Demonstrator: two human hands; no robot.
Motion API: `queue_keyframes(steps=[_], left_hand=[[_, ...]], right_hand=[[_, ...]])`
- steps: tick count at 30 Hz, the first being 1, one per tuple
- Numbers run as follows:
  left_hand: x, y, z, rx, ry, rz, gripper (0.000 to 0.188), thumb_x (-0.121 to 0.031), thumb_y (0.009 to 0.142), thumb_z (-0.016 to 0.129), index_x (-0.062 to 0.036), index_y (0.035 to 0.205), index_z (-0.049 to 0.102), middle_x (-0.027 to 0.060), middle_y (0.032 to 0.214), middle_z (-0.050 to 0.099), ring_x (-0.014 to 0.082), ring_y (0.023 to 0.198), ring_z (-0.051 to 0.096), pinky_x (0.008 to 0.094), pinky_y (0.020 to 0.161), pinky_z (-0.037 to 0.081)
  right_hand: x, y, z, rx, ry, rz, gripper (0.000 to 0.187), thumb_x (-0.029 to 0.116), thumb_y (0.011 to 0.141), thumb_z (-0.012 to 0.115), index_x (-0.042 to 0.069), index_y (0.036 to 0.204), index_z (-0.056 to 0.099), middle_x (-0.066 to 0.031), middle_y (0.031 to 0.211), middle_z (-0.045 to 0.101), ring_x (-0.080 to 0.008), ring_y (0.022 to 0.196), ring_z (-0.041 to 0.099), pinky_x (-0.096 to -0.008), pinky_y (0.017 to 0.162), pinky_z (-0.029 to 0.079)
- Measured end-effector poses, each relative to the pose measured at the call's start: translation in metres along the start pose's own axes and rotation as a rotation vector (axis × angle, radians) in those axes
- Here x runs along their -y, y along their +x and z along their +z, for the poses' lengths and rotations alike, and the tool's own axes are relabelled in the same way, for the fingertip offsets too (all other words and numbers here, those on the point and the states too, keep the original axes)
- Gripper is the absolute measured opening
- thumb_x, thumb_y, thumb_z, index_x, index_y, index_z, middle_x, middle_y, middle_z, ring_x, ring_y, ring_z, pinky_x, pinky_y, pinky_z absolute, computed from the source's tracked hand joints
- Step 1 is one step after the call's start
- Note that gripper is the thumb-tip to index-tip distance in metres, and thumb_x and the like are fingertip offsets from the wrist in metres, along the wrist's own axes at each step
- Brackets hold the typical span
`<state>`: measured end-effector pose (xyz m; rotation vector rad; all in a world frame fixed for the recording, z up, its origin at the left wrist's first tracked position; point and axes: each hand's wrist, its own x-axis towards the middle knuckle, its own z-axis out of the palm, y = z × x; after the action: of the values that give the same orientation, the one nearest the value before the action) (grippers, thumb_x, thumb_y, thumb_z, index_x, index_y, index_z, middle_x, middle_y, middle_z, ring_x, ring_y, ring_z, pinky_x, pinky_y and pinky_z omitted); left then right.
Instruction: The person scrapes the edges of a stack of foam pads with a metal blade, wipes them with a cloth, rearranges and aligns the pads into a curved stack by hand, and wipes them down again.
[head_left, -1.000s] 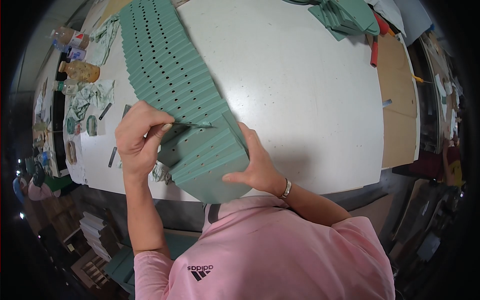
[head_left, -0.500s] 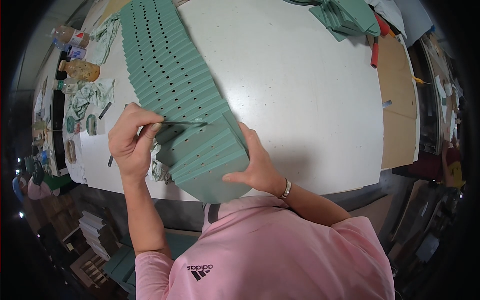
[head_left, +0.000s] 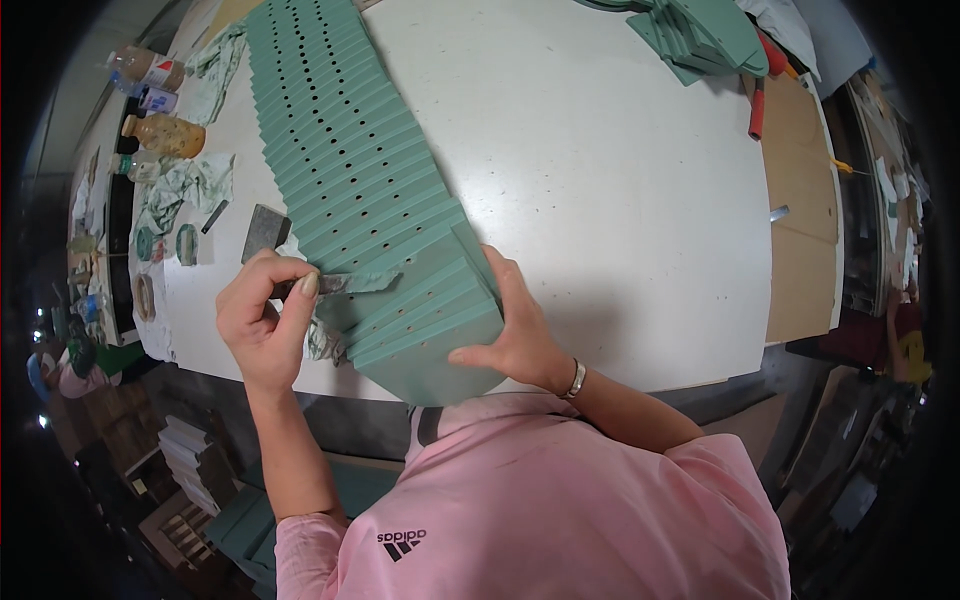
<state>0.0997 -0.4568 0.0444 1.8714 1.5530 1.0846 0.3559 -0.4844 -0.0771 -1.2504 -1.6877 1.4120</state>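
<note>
— What is the left hand [head_left: 262,322] doing?

— Its fingers are curled tight, thumb and forefinger pinched on a thin grey strip-like tool [head_left: 335,284] that lies across the near end of a long fanned row of green punched cardboard sheets [head_left: 355,170]. What kind of tool it is cannot be told. The wrist is bent, and the forearm rises from the lower edge beside the pink shirt.

— And the right hand [head_left: 515,335]?

— Laid flat and spread along the right edge of the nearest sheets, fingers pointing up the table, thumb pressed on the front sheet. It grips nothing; it only steadies the stack. A silver bracelet [head_left: 575,380] sits at the wrist, and the forearm runs off to the lower right.

— Where does the row lie?

— On the white round-edged worktable [head_left: 620,180], running from the near edge, just in front of the person's chest, away to the far left of the tabletop, each sheet overlapping the next.

— What surrounds it?

— Left of the row, a dark flat square block [head_left: 265,230], crumpled paint-stained rags [head_left: 190,185] and a few plastic bottles [head_left: 165,133]. At the far right end, well apart, another pile of green cardboard pieces [head_left: 700,40] with a red-handled tool [head_left: 757,110] beside it.
</note>
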Motion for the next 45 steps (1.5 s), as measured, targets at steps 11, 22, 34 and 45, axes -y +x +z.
queue_keyframes(steps=[11, 22, 34, 45], left_hand=[[-0.004, 0.003, 0.006, -0.017, 0.057, 0.046, 0.002, 0.003, 0.083, 0.066, 0.0027, 0.084, 0.064, 0.0028, 0.070, 0.056, 0.0090, 0.061, 0.046, 0.0223, 0.056, 0.034], [-0.018, 0.009, 0.011, -0.034, 0.164, 0.184, 0.007, 0.006, 0.075, 0.066, 0.0015, 0.080, 0.064, 0.0055, 0.066, 0.055, 0.0141, 0.055, 0.048, 0.0260, 0.050, 0.034], [-0.030, 0.009, 0.021, -0.007, 0.216, 0.200, 0.006, 0.005, 0.076, 0.066, 0.0017, 0.077, 0.062, 0.0058, 0.064, 0.054, 0.0142, 0.053, 0.047, 0.0265, 0.048, 0.034], [-0.006, -0.007, -0.005, -0.334, -0.030, -0.040, 0.007, 0.000, 0.092, 0.063, 0.0026, 0.098, 0.065, 0.0027, 0.089, 0.061, 0.0085, 0.073, 0.051, 0.0201, 0.066, 0.040]], right_hand=[[0.001, 0.001, -0.002, 0.026, -0.001, 0.013, 0.119, 0.036, 0.061, 0.090, 0.000, 0.151, 0.021, -0.0227, 0.142, 0.038, -0.0397, 0.129, 0.044, -0.0449, 0.105, 0.041], [0.001, 0.001, -0.001, 0.017, -0.004, 0.001, 0.120, 0.038, 0.061, 0.090, 0.000, 0.151, 0.021, -0.0227, 0.142, 0.038, -0.0401, 0.129, 0.045, -0.0450, 0.105, 0.041], [0.003, -0.001, -0.003, 0.015, -0.009, 0.006, 0.119, 0.036, 0.060, 0.090, 0.001, 0.151, 0.022, -0.0221, 0.141, 0.039, -0.0400, 0.128, 0.045, -0.0448, 0.105, 0.041], [0.005, 0.004, 0.000, 0.022, 0.022, 0.011, 0.118, 0.032, 0.060, 0.091, 0.000, 0.150, 0.023, -0.0224, 0.141, 0.039, -0.0392, 0.129, 0.045, -0.0446, 0.106, 0.040]])
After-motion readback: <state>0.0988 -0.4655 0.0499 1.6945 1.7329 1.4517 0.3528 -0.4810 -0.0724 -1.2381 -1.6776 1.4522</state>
